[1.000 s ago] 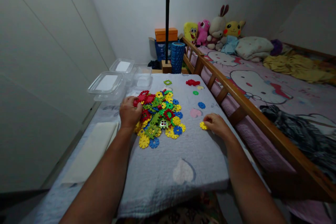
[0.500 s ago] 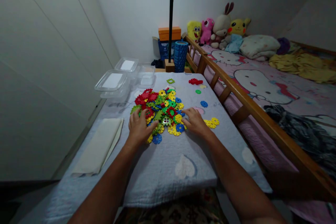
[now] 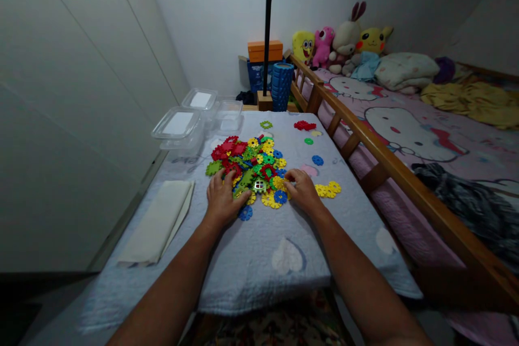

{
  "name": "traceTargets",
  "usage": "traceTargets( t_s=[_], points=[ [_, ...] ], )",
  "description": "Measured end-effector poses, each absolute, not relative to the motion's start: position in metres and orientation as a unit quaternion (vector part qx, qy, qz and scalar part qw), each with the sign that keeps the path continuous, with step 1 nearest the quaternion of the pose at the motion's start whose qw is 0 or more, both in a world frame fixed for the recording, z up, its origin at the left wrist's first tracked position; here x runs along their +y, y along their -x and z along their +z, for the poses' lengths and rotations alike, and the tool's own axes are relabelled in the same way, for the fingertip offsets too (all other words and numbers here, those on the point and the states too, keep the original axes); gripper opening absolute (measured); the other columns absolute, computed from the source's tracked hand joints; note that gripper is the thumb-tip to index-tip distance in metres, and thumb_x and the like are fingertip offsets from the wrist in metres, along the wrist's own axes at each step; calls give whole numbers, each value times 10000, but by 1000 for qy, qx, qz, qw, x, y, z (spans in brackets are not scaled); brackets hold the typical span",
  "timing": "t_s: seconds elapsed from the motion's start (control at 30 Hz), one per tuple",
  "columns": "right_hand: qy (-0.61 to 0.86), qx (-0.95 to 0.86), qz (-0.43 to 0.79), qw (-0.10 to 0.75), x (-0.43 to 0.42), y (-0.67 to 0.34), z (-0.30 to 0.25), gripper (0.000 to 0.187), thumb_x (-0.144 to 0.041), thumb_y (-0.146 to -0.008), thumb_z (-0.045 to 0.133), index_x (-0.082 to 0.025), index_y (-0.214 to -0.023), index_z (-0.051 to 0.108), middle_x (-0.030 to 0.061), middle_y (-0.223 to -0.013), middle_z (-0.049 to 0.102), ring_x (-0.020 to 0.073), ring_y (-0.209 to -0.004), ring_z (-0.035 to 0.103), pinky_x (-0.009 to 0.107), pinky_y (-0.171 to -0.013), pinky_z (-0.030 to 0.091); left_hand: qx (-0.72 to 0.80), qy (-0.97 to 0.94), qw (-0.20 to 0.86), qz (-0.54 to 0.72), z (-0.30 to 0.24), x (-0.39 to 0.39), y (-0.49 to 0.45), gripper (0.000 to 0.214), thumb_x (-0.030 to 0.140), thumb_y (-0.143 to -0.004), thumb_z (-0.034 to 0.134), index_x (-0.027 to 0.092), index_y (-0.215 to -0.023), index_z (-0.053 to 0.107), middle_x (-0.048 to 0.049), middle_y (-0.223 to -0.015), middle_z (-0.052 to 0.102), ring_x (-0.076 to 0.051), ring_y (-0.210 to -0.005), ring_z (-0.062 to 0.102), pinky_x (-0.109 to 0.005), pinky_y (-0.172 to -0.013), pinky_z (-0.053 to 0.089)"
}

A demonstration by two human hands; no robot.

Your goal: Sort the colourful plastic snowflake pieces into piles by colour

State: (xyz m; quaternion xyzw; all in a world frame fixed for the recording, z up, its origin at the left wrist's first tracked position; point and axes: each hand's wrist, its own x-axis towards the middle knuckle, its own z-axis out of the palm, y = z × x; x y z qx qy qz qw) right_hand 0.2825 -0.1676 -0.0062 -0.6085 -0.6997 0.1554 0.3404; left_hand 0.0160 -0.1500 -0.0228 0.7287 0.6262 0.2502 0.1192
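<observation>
Between hands (image 3: pixel 222 199), notched plastic pieces (image 3: pixel 247 177)

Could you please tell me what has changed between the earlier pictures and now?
The right hand has left the yellow pieces on the right, letting go of one, and moved left to the right edge of the pile. The left hand has moved nearer the person, from the pile's red pieces to its near left side. The red cluster, separate blue piece and clear containers stayed put.
</observation>
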Motion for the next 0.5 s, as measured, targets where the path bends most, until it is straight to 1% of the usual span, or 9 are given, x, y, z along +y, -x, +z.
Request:
traceTargets(
  t_s=[0.13, 0.23, 0.33, 0.4, 0.5],
  points=[
    [613, -661, 183, 392, -173, -298, 3, 57, -232, -820, 574, -221, -804, 627, 47, -856, 685, 210, -851, 596, 339, -864, 450, 621, -730, 126, 255, -22, -147, -13, 693, 558, -813, 679, 221, -1404, 543, -174, -1538, 421, -385, -1431, 407, -561, -1183, 346],
    [642, -603, 184, 436, -176, -322, 8, 137, -336, -823, 580, -219, -833, 650, 45, -859, 687, 207, -826, 603, 327, -828, 471, 612, -732, 125, 272, -24, -144, -11, 655, 537, -802, 695, 238, -1369, 566, -157, -1500, 456, -378, -1407, 436, -554, -1171, 372],
    [690, -522, 174, 471, -180, -356, 9, 235, -413, -784, 595, -212, -882, 668, 42, -835, 689, 209, -784, 610, 320, -769, 484, 605, -732, 129, 285, -27, -141, -8, 596, 511, -816, 675, 242, -1341, 585, -149, -1468, 484, -367, -1385, 465, -548, -1154, 398],
    [720, -481, 156, 475, -183, -378, 7, 241, -412, -741, 598, -210, -851, 670, 39, -797, 686, 213, -762, 610, 319, -736, 484, 604, -730, 129, 294, -28, -140, -7, 547, 489, -830, 655, 246, -1316, 598, -142, -1448, 506, -356, -1363, 488, -546, -1147, 408],
    [763, -432, 144, 458, -187, -402, 5, 178, -354, -669, 577, -214, -742, 661, 30, -705, 667, 216, -703, 592, 311, -669, 466, 603, -725, 131, 305, -28, -139, -7, 506, 465, -831, 648, 252, -1288, 609, -133, -1432, 526, -350, -1349, 503, -546, -1148, 411]
  ],
)
